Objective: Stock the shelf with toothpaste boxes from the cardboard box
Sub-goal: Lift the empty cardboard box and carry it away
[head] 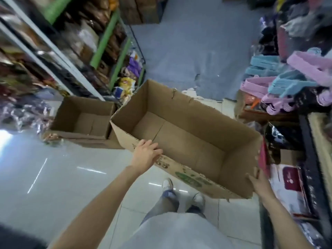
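Observation:
A large brown cardboard box (pixel 181 139) is held up above the floor, open at the top, with nothing visible inside. My left hand (pixel 146 152) grips its near long rim, fingers curled over the edge. My right hand (pixel 257 180) holds the box's near right corner from outside, fingers against the end wall. Green print runs along the box's near side. No toothpaste boxes are visible. Shelves (pixel 53 51) full of packaged goods rise at the left, blurred.
A second open cardboard box (pixel 84 119) sits on the floor at the left, below the shelves. Pink and blue plastic hangers (pixel 280 81) and packaged goods crowd the right side. White floor tiles lie below; a grey mat (pixel 197 51) covers the aisle ahead. My feet stand beneath the box.

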`<state>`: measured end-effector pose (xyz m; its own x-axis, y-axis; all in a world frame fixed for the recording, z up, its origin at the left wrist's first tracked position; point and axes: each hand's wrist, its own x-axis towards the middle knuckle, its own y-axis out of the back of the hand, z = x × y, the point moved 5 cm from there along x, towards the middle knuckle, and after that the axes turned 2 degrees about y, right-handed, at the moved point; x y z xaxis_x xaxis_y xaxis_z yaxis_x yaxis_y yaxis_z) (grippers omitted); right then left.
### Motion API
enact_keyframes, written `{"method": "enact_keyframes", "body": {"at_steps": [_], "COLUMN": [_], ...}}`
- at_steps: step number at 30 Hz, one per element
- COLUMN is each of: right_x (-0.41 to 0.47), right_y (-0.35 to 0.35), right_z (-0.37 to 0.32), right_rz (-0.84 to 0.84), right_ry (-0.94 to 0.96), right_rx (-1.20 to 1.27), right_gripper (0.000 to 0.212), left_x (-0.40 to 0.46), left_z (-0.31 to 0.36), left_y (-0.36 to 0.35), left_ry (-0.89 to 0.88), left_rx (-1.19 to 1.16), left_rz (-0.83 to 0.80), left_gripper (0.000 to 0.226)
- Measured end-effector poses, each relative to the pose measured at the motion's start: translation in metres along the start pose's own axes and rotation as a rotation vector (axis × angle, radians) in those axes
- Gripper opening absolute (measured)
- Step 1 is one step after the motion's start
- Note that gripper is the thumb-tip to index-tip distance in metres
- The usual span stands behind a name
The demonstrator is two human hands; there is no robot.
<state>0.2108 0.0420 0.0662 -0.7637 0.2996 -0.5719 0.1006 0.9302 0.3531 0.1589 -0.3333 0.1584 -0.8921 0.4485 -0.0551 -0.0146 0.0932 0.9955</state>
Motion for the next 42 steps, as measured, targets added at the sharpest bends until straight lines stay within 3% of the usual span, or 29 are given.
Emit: {"method": "enact_keyframes", "body": {"at_steps": [4,7,10,15,20,24,31,37,42], "right_x": [0.001,-0.006,-0.005,-0.017,-0.022,-0.024,-0.023,0.021,0.066], "right_y": [-0.070,-0.120,-0.164,-0.256,-0.363,-0.442,-0.582,-0.689,-0.774], "right_z": [-0.040,-0.053,-0.075,-0.119,-0.148,-0.172,-0.230,-0.271,-0.249], "right_rz": [-0.192,-0.298,-0.315,-0.347,-0.270,-0.196,-0.039,-0.085,-0.101], "right_ry": [-0.029,-0.133,-0.072,0.022,0.055,0.048,0.046,0.016,-0.157], "right_rx": [0.025,-0.021,-0.071,-0.059,0.000,0.053,0.134,0.203,0.313], "right_gripper": [0.062,0.050,0.033,0.027,0.026,0.028,0.025,0.033,0.034], "left_x": [-0.052,-0.087,-0.114,-0.141,-0.164,-0.173,-0.181,-0.165,-0.143], "left_z": [-0.046,-0.081,-0.120,-0.206,-0.318,-0.405,-0.547,-0.652,-0.713], "left_y": [0.019,0.023,0.021,0.016,-0.004,-0.019,-0.052,-0.088,-0.135], "left_ry": [0.180,0.301,0.378,0.486,0.494,0.397,0.182,0.185,0.181], "left_rx": [0.037,0.031,0.054,0.085,0.066,0.044,0.024,0.029,0.088], "left_rz": [-0.009,-0.007,0.019,0.116,0.098,0.064,-0.122,-0.107,-0.129], "left_gripper": [0.017,0.016,0.012,0.014,0.021,0.022,0.057,0.063,0.064]}}
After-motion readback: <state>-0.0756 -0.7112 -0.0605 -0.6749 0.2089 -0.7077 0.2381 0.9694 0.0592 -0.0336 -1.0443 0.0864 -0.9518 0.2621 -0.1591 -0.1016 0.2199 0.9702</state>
